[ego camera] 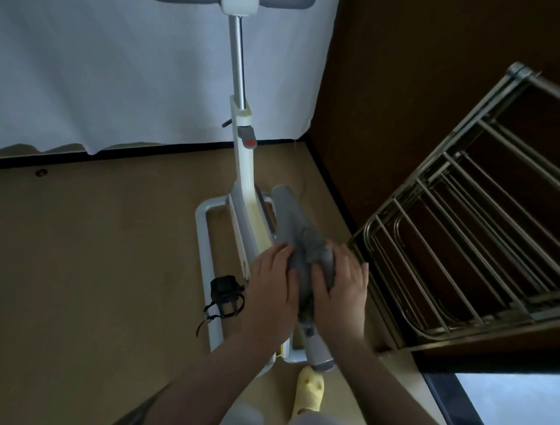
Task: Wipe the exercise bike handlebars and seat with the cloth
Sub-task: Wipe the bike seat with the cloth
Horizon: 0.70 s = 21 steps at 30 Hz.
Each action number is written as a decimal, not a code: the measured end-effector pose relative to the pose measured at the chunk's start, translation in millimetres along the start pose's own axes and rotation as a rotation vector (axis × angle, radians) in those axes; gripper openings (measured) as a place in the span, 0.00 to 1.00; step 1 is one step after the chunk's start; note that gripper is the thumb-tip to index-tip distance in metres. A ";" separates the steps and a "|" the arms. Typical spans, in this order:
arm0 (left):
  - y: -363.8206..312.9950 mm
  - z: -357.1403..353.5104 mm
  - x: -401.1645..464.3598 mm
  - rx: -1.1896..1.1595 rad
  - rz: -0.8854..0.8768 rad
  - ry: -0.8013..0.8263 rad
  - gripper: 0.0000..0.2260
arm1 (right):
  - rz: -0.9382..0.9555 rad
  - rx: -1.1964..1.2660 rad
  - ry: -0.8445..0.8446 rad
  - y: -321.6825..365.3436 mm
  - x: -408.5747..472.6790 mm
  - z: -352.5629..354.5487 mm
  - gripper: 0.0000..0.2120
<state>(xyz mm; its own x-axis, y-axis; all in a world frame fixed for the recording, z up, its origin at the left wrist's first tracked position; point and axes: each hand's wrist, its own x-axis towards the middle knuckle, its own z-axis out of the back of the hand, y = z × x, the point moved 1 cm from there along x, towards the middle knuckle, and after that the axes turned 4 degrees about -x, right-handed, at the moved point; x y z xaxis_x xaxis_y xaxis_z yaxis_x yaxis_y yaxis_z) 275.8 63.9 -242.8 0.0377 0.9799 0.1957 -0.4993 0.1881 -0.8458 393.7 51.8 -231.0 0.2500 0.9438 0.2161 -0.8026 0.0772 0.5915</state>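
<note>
Hands (274, 282) (338, 285) clutch cloth (312, 242), hiding seat (288, 212); handlebars (239, 3) cropped.

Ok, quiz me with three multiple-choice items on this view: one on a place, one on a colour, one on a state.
1. Where is the metal rack relative to the bike?
A. to its right
B. to its left
C. behind the white curtain

2. What colour is the cloth?
A. red
B. grey
C. yellow

3. How is the cloth held?
A. lying loose on the floor
B. by one hand only
C. by both hands on the seat

Answers: 1 A, the rack fills the right side. 2 B, it nearly matches the grey seat. 3 C, left hand and right hand both press it there.
</note>
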 end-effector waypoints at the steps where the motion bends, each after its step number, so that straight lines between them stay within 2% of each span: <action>1: -1.5 -0.4 4.6 0.023 -0.023 0.025 0.21 | -0.075 0.041 -0.001 -1.4 11.6 3.8 0.18; 4: -3.3 -1.1 19.3 0.084 -0.113 0.085 0.20 | -0.313 0.207 0.039 -4.4 43.8 12.2 0.22; 5: -2.5 -2.3 23.1 0.096 -0.133 0.098 0.19 | -0.328 0.220 0.039 -3.4 44.6 13.2 0.23; 9: 2.0 -7.0 26.5 0.123 -0.143 0.075 0.17 | -0.174 0.130 -0.065 -0.7 14.6 9.5 0.18; 12: 2.5 -7.0 25.2 0.126 -0.143 0.064 0.17 | -0.123 0.160 -0.020 -14.5 13.8 11.2 0.17; 15: 1.5 -6.4 25.5 0.126 -0.149 0.062 0.17 | -0.360 0.297 0.183 -30.4 56.8 16.9 0.11; 17: 0.4 -5.5 24.9 0.109 -0.148 0.048 0.16 | -0.536 0.404 0.245 -34.4 75.4 17.8 0.09; 19: -0.3 -5.0 23.8 0.095 -0.142 0.028 0.16 | -0.568 0.463 0.163 -33.0 66.9 14.2 0.09; 21: -0.8 -4.8 22.8 0.071 -0.128 0.009 0.17 | -0.521 0.485 0.014 -27.9 37.8 9.2 0.11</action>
<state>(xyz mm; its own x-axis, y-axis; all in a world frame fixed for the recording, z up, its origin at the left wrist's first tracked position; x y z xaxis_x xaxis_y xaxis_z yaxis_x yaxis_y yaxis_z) 281.2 86.5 -240.1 0.1126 0.9489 0.2950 -0.5502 0.3067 -0.7767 430.6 82.4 -232.2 0.5258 0.8275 -0.1968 -0.2481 0.3705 0.8951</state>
